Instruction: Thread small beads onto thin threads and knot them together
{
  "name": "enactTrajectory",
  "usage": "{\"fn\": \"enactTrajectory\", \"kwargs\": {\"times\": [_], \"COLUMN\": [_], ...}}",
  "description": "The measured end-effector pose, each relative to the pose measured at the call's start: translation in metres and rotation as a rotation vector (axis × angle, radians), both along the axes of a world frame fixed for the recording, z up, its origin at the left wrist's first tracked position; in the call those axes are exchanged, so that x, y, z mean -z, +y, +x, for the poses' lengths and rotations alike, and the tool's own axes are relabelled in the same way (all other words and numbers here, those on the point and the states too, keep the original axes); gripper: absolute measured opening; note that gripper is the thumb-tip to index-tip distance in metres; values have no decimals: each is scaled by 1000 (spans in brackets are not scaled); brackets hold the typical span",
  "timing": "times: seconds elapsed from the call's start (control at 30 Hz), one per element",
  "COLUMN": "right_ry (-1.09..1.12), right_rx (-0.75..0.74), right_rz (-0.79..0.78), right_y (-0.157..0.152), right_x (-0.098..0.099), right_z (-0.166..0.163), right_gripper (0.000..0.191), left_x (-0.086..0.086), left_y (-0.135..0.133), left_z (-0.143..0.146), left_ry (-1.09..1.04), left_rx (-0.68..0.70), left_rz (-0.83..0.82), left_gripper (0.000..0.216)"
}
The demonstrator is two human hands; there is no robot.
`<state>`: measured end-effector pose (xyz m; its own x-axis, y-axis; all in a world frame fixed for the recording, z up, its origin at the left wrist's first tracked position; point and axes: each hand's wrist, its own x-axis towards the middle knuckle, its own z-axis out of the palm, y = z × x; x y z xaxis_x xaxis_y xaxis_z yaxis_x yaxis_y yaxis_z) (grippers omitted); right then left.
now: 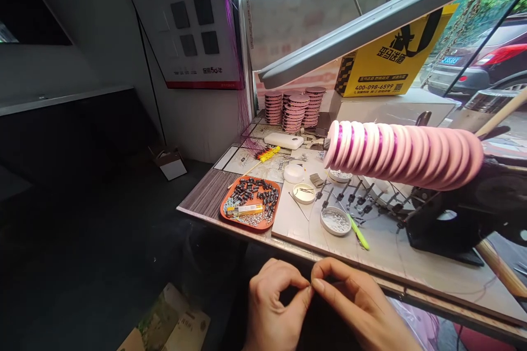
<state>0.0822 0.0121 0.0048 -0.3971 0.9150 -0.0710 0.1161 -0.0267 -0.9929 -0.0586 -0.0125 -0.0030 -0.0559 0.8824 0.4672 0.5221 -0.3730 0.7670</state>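
Observation:
Just off the table's front edge, my left hand (280, 304) and my right hand (356, 301) meet fingertip to fingertip. Each pinches thumb against forefinger, and whatever lies between the tips is too small to make out. Beyond them on the table sits an orange tray (224, 216) of small black and silver parts, with a yellow-labelled tube (247, 209) lying across it. To its right is a round white dish (335, 221) of small pale pieces. A lime-green handled tool (359, 233) rests against that dish.
A row of pink discs (403, 156) on a machine spindle overhangs the table's right side. Stacked pink spools (295, 112) stand at the back, near a yellow box (379, 60). A grey lamp bar (382, 22) slants overhead. An open cardboard box (181, 323) is on the floor.

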Motion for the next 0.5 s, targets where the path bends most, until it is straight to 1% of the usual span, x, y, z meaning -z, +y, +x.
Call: {"fn": "enactTrajectory", "kwargs": {"times": [0.33,0.5], "right_ry": [19,35], "right_rx": [26,19], "right_rz": [42,28], "right_y": [-2,-1], "right_x": [6,5], "right_z": [3,2], "right_gripper": [32,31], "left_x": [4,5], "left_y": [1,0], "left_z": [-2,-2], "left_ry": [-3,-8], "left_rx": [20,17], "left_rz": [-1,-4], "left_gripper": [15,14]}}
